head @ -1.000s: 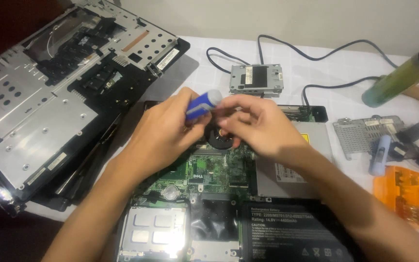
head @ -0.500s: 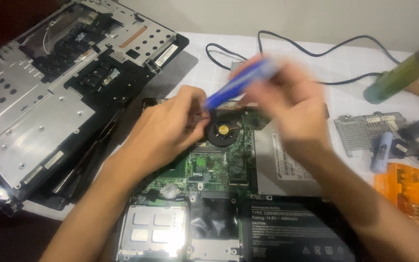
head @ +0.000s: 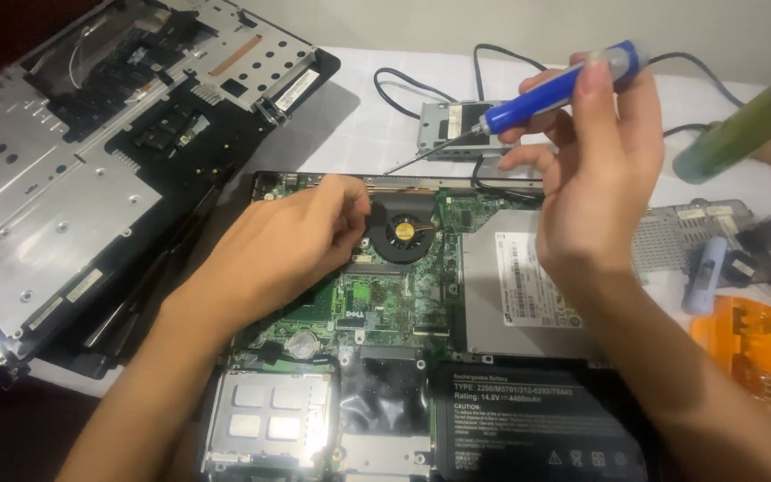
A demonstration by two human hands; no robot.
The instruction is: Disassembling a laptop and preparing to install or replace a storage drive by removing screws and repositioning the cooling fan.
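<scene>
A white table point(head: 359, 134) carries everything here. Biggest on it is the opened laptop base point(head: 421, 357), its green motherboard point(head: 377, 299) bare, a black battery pack point(head: 537, 419) along the near edge, a silver optical drive point(head: 510, 286) on the right and a metal hard-drive caddy point(head: 265, 419) at the near left. To the far left lies a removed laptop cover point(head: 91, 152), metal underside up, resting partly off the table's edge. Behind the base sits a small silver drive point(head: 448, 125) with black cables point(head: 421, 85) looping around it. On the right are a perforated metal bracket point(head: 680, 232), an orange parts tray point(head: 751, 348) and a tilted green bottle point(head: 742, 129).

The left hand point(head: 287, 245) rests on the motherboard, fingers curled closed and pinched at the edge of the round black cooling fan point(head: 401, 230); whether anything sits between the fingertips cannot be told. The right hand point(head: 600, 170) is raised above the optical drive, closed around a blue-handled screwdriver point(head: 546, 94), its thin shaft slanting down-left, the tip hanging over the base's far edge, clear of the board
</scene>
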